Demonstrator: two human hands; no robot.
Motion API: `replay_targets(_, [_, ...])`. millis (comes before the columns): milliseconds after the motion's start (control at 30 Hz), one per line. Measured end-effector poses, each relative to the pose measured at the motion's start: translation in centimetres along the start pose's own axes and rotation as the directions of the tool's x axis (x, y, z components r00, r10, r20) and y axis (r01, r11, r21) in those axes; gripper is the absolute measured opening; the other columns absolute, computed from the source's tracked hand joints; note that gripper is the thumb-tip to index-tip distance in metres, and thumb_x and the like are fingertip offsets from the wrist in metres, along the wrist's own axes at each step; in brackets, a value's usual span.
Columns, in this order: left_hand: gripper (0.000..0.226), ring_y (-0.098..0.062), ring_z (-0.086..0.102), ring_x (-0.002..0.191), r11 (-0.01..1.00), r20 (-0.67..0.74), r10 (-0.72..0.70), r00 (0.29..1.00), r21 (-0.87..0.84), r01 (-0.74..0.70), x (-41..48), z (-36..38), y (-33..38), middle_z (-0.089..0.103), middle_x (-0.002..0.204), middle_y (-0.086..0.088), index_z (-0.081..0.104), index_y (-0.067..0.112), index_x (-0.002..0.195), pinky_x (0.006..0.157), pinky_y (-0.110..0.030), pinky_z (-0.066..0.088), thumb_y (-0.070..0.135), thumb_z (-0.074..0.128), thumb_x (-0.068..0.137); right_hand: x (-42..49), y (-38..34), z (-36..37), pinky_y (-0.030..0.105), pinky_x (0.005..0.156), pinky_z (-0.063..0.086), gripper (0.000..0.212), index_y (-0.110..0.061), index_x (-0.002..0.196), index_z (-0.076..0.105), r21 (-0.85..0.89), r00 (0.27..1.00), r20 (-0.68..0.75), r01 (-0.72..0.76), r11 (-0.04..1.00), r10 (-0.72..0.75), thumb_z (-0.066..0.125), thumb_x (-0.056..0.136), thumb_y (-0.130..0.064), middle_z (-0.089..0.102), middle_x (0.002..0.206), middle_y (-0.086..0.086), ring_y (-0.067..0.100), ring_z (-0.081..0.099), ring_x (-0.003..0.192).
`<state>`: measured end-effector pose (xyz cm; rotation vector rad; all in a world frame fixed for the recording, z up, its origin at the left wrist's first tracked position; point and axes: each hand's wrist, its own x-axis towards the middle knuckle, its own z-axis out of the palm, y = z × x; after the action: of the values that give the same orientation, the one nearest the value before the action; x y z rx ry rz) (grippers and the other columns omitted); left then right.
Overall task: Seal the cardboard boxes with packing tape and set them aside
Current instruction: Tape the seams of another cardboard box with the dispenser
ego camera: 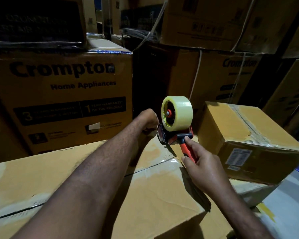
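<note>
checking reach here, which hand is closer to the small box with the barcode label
Right. The right hand grips the tape dispenser handle just left of that small box; the left hand is farther left, beyond the dispenser.

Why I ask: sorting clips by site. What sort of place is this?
Probably a warehouse or stockroom: stacked Crompton cartons, strapped boxes behind, and a tape dispenser on a box.

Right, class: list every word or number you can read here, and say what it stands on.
"Crompton": large left box.
"Home Appliances": same box.
"3", "1 YEAR WARRANTY": its black panel; smaller print blurred.
"Crompton": rear right box.
Label on the small taped box: too small to read.
Upper boxes' print: blurred.
</note>
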<state>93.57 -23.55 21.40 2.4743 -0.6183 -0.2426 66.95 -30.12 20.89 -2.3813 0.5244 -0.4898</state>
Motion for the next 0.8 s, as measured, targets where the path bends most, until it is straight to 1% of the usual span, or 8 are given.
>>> replay_targets(167, [0.011,-0.009,0.051,0.065,0.996,0.037,-0.072,0.997,0.057,0.07,0.0,0.7,-0.7,0.054,0.079,0.001,0.061,0.011,0.087,0.051,-0.018,0.043,0.012,0.061,0.098,0.0,0.1,-0.1,0.039,0.094,0.056,0.062,-0.042,0.15,0.031,0.003,1.0,0.014,0.006,1.0,-0.006,0.06,0.096,-0.03,0.052,0.14,0.002,0.01,0.053,0.108])
replay_targets(233, [0.013,-0.009,0.051,0.064,0.997,0.054,-0.073,0.996,0.042,0.071,-0.6,0.5,-1.1,0.054,0.081,0.0,0.056,0.011,0.086,0.046,-0.017,0.044,0.012,0.062,0.097,0.0,0.1,-0.2,0.037,0.094,0.055,0.062,-0.042,0.149,0.032,0.012,1.0,0.02,0.003,1.0,-0.003,0.06,0.096,-0.029,0.052,0.141,0.001,0.007,0.05,0.105])
replay_targets(300, [0.007,-0.013,0.06,0.073,0.993,-0.085,-0.016,0.996,0.119,0.027,-0.6,0.6,-1.5,0.063,0.091,-0.002,0.061,0.013,0.093,0.061,-0.023,0.056,0.016,0.068,0.094,0.2,0.1,-0.3,0.035,0.094,0.054,0.061,-0.042,0.148,0.033,0.018,0.999,0.034,-0.005,1.0,0.004,0.061,0.095,-0.028,0.05,0.142,-0.001,0.008,0.051,0.107])
replay_targets(367, [0.005,-0.014,0.064,0.079,0.979,-0.192,0.086,0.978,0.198,-0.047,-0.8,0.6,-1.4,0.068,0.094,0.0,0.067,0.017,0.097,0.069,-0.029,0.057,0.018,0.07,0.093,0.4,0.0,-0.5,0.035,0.092,0.055,0.061,-0.043,0.146,0.033,0.014,0.998,0.058,-0.014,1.0,0.013,0.061,0.094,-0.027,0.049,0.142,-0.001,0.014,0.055,0.111])
replay_targets(433, [0.01,-0.01,0.06,0.076,0.979,-0.096,0.169,0.981,0.131,-0.156,-1.4,0.6,-1.1,0.065,0.087,0.004,0.071,0.017,0.097,0.061,-0.023,0.048,0.024,0.064,0.098,0.8,0.0,-0.9,0.036,0.085,0.057,0.061,-0.046,0.143,0.033,0.007,0.996,0.084,-0.036,0.999,0.036,0.062,0.092,-0.027,0.05,0.139,-0.003,0.017,0.06,0.105])
replay_targets(533, [0.028,-0.011,0.055,0.07,0.988,0.077,0.135,0.988,0.064,-0.14,-2.3,1.1,-1.8,0.062,0.08,0.002,0.068,0.02,0.085,0.056,-0.025,0.04,0.031,0.052,0.105,1.2,0.2,-1.5,0.04,0.073,0.061,0.064,-0.048,0.14,0.032,0.006,0.988,0.134,-0.073,0.997,0.072,0.064,0.09,-0.025,0.046,0.119,-0.008,0.016,0.065,0.088])
replay_targets(633, [0.038,-0.012,0.05,0.065,0.992,0.039,0.105,0.994,0.065,-0.107,-2.5,2.1,-2.7,0.058,0.074,0.001,0.058,0.023,0.071,0.055,-0.027,0.037,0.034,0.048,0.106,1.5,0.2,-1.9,0.04,0.064,0.062,0.065,-0.047,0.14,0.032,0.016,0.983,0.163,-0.085,0.996,0.081,0.065,0.089,-0.022,0.047,0.11,-0.007,0.017,0.067,0.078])
replay_targets(800, [0.037,-0.013,0.05,0.064,0.994,0.016,0.076,0.997,0.072,-0.077,-2.5,2.6,-2.1,0.059,0.074,-0.001,0.059,0.021,0.071,0.054,-0.028,0.038,0.035,0.05,0.104,1.7,-0.1,-2.6,0.036,0.06,0.062,0.068,-0.047,0.141,0.032,-0.002,0.974,0.199,-0.11,0.994,0.109,0.067,0.09,-0.018,0.041,0.111,-0.007,0.018,0.067,0.076])
